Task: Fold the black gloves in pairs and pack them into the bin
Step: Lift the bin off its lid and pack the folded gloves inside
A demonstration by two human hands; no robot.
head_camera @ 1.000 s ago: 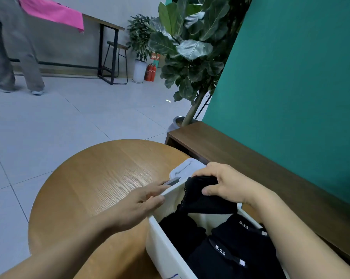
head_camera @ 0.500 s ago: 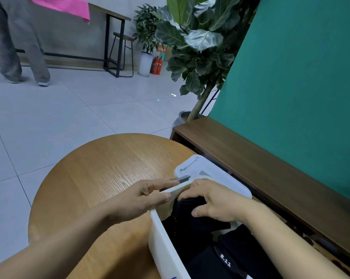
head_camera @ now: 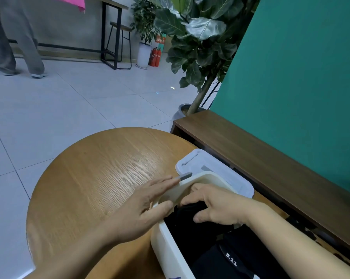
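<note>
In the bin [head_camera: 170, 252] | right hand [head_camera: 220, 208] grips black gloves [head_camera: 188, 224], mostly hidden beneath | left hand [head_camera: 141, 210] flat against its wall | bin cropped

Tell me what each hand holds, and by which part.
Right hand grips the folded black gloves by their top fold, inside the bin. Left hand grips nothing; its straight fingers rest along the bin's rim.

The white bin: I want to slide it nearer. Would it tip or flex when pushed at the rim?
Probably slides rather than tips: the bin sits low and long on the smooth table, weighted by gloves. Its thin rim may flex slightly; the left hand rests on it.
</note>
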